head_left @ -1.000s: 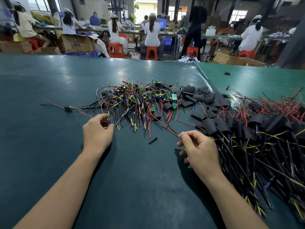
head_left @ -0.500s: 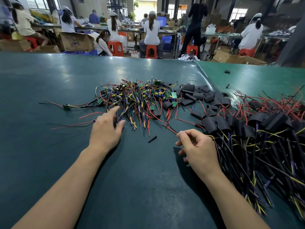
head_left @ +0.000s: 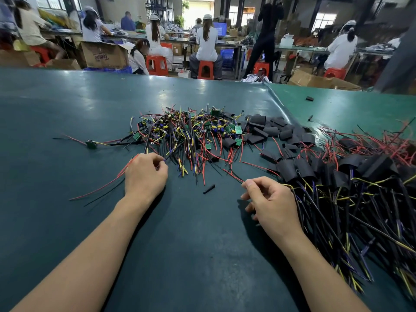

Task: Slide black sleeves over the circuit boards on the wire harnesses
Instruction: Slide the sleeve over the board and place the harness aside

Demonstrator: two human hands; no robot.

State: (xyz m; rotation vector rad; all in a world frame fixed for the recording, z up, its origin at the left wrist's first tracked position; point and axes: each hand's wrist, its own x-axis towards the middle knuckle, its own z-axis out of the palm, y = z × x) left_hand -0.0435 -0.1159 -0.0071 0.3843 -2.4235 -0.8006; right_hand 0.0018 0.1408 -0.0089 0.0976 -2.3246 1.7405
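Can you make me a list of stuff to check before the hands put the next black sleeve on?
1. Left hand has a harness: ok, fingers curl on wires at the unsleeved pile.
2. Which board those wires belong to: cannot tell.
3. Right hand holds a sleeve: not ok, nothing shows in its fingers.
4. Loose sleeves nearby: ok, heaped beyond the right hand.
5. Finished pile kept apart: ok, on the right.

We see our two forearms bare from the frame's lower edge, at seven and five o'clock, to the wrists, no sleeve on either, and our left hand (head_left: 145, 176) and right hand (head_left: 271, 204) ungloved.
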